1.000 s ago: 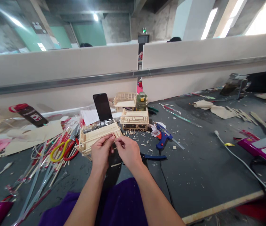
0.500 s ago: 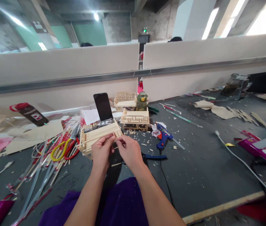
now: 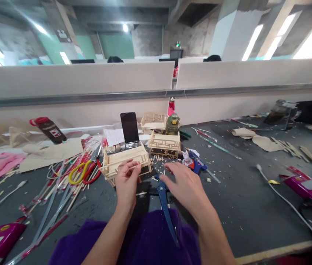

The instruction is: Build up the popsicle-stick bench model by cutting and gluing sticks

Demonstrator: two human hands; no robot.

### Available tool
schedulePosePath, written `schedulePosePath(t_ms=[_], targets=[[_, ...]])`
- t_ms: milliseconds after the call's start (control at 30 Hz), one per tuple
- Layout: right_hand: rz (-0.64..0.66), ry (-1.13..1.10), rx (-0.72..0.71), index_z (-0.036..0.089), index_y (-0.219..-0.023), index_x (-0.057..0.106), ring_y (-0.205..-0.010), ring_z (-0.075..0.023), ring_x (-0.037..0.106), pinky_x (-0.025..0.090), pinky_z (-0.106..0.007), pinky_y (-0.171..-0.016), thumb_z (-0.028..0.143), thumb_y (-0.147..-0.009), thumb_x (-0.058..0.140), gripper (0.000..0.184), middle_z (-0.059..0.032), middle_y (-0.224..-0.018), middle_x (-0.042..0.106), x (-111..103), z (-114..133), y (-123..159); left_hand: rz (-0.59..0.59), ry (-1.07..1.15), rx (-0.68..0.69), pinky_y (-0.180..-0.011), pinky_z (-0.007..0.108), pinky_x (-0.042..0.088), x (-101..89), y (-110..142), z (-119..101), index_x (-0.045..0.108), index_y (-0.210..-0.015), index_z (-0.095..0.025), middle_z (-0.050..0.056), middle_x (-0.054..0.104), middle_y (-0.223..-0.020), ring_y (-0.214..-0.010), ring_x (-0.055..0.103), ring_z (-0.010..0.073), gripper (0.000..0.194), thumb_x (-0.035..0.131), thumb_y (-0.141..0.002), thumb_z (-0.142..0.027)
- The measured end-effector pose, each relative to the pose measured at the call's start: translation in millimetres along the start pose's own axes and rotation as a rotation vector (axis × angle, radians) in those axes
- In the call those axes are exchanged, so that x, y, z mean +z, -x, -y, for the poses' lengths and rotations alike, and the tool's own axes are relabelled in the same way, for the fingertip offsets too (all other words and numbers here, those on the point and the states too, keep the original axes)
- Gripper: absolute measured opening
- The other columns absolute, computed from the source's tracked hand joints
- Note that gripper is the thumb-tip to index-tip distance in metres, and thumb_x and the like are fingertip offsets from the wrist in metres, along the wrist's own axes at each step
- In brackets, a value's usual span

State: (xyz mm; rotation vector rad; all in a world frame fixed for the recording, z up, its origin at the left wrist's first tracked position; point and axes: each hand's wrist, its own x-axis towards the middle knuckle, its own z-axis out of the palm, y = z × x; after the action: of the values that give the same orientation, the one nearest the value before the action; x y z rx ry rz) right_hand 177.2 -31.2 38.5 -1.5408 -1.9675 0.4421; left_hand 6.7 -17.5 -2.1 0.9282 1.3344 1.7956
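My left hand [image 3: 126,181] is closed in a pinch at the front edge of a small bed-like model of wooden sticks [image 3: 125,157]. Whatever lies between its thumb and forefinger is too small to make out. To its right, my right hand [image 3: 186,184] has its fingers apart, with the thumb beside the head of a blue-handled cutter [image 3: 165,208]. The cutter's long handle points down toward my lap. A short stick piece shows near the right fingertips. Behind the hands stand a bench-like stick model [image 3: 164,140] and another railed stick model [image 3: 154,122].
A phone [image 3: 129,127] leans upright behind the nearest model. Yellow and red scissors [image 3: 85,171] lie left among sticks and plastic sleeves. A blue glue gun [image 3: 197,165] is to the right. A green bottle [image 3: 173,124] stands behind; a magenta tool [image 3: 309,189] lies far right.
My hands have come apart, the right moving right and opening out. The blue cutter has swung from lying sideways to pointing toward me. The head view has tilted up and shifted left.
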Motion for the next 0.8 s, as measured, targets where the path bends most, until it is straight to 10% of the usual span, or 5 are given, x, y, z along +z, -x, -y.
schedulePosePath(t_ms=[233,533,800], targets=[[0.413,0.310,0.040,0.009,-0.144,0.042,-0.143,-0.0402,0.026,0.033,-0.050,-0.110,0.049,-0.058,0.081,0.103,-0.0240,-0.151,0.036,13,-17,45,0.189,0.066,-0.105,-0.042,0.017,0.037,0.2,14,-25,0.065,-0.085,-0.016,-0.001,0.059,-0.070,-0.048,0.045,0.0060,0.025,0.075,-0.071,-0.034],[0.286,0.521,0.008,0.000,-0.140,0.047,-0.111,-0.0378,0.054,0.040,-0.046,-0.099,0.029,-0.068,0.059,0.078,-0.0253,-0.119,0.060,43,7,52,0.343,-0.212,0.093,-0.047,0.021,0.046,-36.6,26,-8,0.072,-0.079,-0.019,0.005,0.065,-0.081,-0.058,0.057,0.0133,0.015,0.068,-0.076,-0.034],[0.081,0.302,0.145,0.009,-0.134,0.054,-0.104,-0.0334,0.062,0.049,-0.042,-0.089,0.028,-0.076,0.052,0.060,-0.0186,-0.117,0.062,46,0,68,0.291,0.033,-0.052,-0.050,0.026,0.053,-39.7,22,-9,0.072,-0.084,-0.017,0.005,0.065,-0.073,-0.060,0.062,0.0159,0.022,0.072,-0.074,-0.036]])
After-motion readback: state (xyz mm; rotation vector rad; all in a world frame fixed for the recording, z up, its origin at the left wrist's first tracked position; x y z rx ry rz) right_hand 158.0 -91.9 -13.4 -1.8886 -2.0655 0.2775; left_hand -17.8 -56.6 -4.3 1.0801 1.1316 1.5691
